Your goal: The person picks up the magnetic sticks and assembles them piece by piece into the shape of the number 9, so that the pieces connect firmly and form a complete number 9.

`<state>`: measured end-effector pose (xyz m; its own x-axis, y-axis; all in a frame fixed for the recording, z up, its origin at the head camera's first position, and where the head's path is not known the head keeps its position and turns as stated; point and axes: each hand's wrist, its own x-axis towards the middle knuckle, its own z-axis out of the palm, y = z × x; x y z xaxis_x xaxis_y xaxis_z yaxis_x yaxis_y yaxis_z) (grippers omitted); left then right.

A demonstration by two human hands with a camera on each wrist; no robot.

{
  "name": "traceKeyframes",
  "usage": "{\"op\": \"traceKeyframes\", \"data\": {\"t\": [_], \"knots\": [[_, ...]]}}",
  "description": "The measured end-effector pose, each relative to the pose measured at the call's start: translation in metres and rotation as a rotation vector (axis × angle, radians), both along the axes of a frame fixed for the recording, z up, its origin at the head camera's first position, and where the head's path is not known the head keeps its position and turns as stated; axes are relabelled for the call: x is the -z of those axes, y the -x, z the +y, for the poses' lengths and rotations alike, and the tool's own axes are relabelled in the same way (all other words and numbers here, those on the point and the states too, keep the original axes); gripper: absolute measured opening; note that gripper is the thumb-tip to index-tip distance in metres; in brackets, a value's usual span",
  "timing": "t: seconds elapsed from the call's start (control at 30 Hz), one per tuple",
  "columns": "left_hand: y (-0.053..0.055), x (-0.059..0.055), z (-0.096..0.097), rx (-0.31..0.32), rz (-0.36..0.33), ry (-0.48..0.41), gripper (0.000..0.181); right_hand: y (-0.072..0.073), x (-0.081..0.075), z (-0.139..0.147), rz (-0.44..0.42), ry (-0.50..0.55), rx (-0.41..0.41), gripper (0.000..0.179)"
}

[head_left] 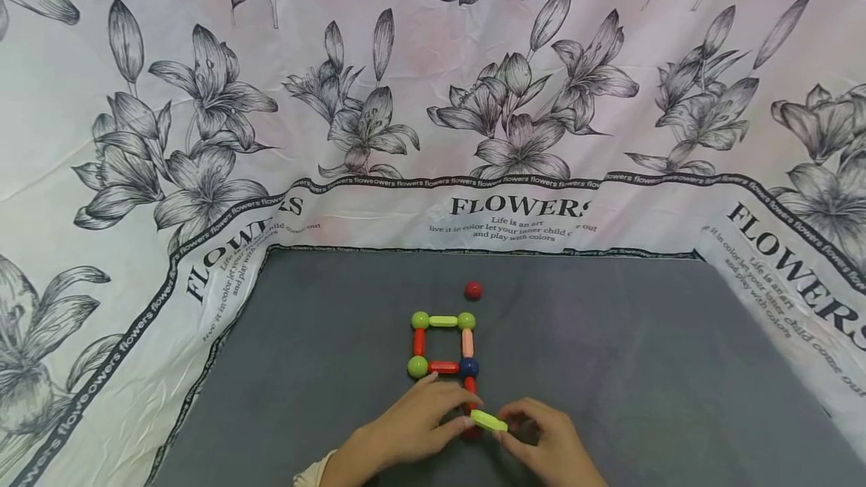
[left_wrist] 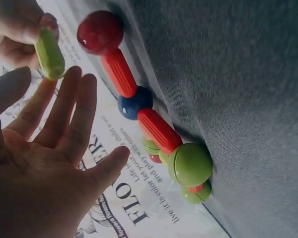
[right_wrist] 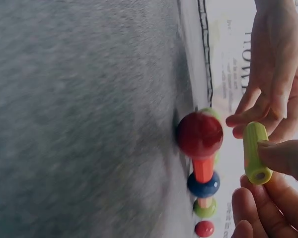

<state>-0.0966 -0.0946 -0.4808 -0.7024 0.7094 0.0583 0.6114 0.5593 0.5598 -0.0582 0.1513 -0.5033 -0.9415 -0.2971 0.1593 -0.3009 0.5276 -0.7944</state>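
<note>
My right hand (head_left: 551, 438) pinches a yellow-green magnetic rod (head_left: 489, 421) between thumb and fingers, above the table. Beside the rod's other end is my left hand (head_left: 413, 423), its fingers extended and loosely spread; whether a fingertip touches the rod I cannot tell. Below them lies a square of rods and balls, with green balls (head_left: 420, 319) at three corners and a blue ball (head_left: 469, 367) at the fourth. From the blue ball a red rod (left_wrist: 120, 74) runs towards me to a dark red ball (left_wrist: 100, 32), partly hidden by the hands in the head view.
A loose red ball (head_left: 473, 290) lies beyond the square. The grey tabletop (head_left: 609, 337) extends to both sides. White flower-printed cloth (head_left: 379, 216) stands behind it and along its left and right edges.
</note>
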Motion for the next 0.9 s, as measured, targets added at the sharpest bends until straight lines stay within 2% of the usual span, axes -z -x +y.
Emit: {"op": "traceKeyframes", "data": {"t": [0.07,0.2,0.4,0.5,0.67,0.9], "knots": [[-0.004,-0.001,-0.001,0.005,0.022,-0.008,0.028,0.002,-0.001,-0.003,0.009,0.02,-0.033,0.017],[-0.011,-0.001,-0.004,-0.03,0.036,-0.001,0.025,0.005,0.001,-0.01,0.032,0.053,-0.112,0.017],[-0.02,0.005,-0.014,-0.105,-0.004,0.019,0.02,0.008,0.005,-0.021,0.008,0.046,-0.202,0.016],[-0.022,0.008,-0.02,-0.156,-0.007,0.001,0.018,0.011,0.005,-0.022,-0.029,0.014,-0.207,0.019],[-0.022,0.012,-0.033,-0.263,-0.017,0.007,0.017,0.016,0.006,-0.02,-0.082,-0.06,-0.165,0.026],[-0.024,0.022,-0.044,-0.32,-0.021,0.047,0.016,0.019,0.017,-0.019,-0.037,-0.141,-0.162,0.039]]}}
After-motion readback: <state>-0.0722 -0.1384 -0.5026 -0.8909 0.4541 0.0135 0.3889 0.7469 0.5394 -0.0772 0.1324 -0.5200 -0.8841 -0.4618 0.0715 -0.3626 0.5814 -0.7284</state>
